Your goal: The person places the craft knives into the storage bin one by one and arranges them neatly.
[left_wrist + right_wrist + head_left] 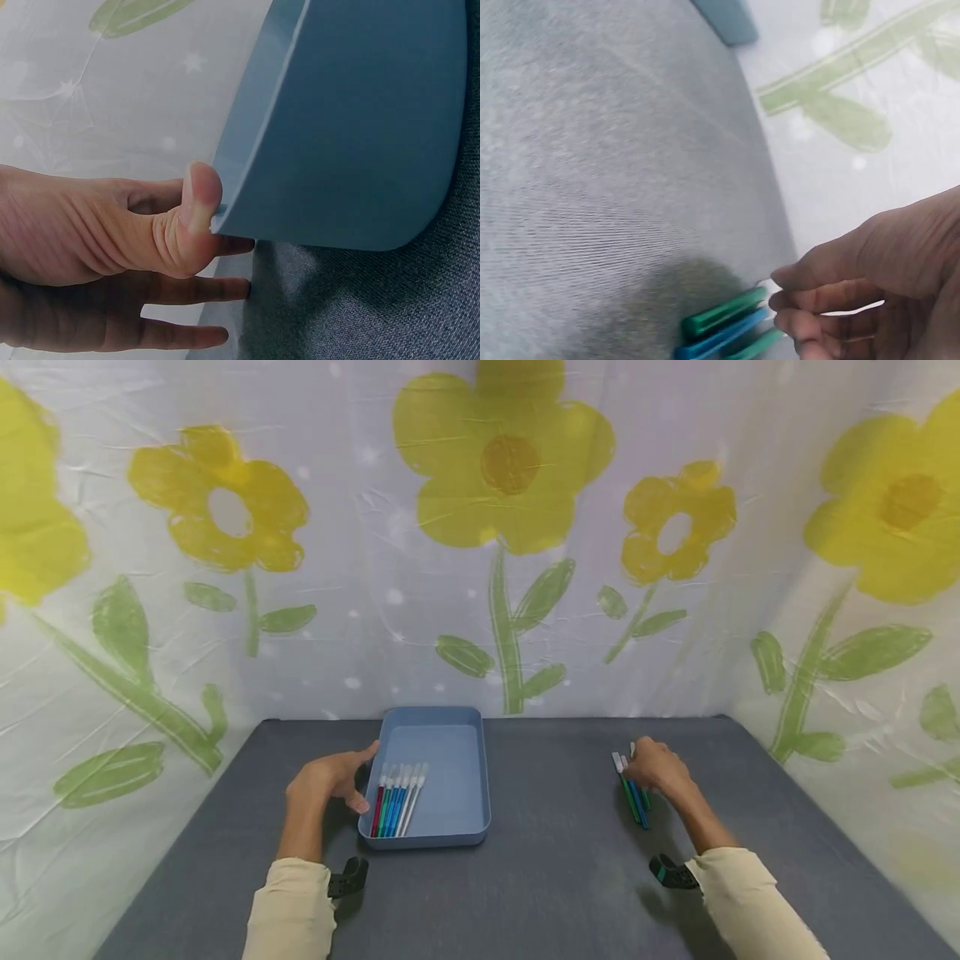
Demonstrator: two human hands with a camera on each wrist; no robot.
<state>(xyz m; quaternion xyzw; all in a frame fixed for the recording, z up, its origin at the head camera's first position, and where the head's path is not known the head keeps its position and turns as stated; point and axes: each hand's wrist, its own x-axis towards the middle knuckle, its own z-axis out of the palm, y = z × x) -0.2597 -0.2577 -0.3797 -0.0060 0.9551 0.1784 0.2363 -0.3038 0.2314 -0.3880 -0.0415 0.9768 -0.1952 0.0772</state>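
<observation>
My left hand (pixel 330 778) is at the left wall of a blue-grey tray (pixel 454 777). In the left wrist view its thumb overlaps the tray's rim and the other fingers reach out straight. Inside the tray, at the near left, several slim capped pens (pixel 397 806) lie side by side in red, green, blue and whitish silver. Far to the right, my right hand (pixel 660 770) pinches at the whitish capped end of a green pen (pixel 647 800), part of which the hand hides. Beside it on the table lie a blue pen (pixel 721 334) and another green pen (pixel 724 311).
The dark grey table (pixel 555 827) extends between the tray and the loose pens. A pale cloth backdrop (pixel 360 610) with yellow flowers hangs behind and at both sides. Dark straps (pixel 349 878) sit at both wrists.
</observation>
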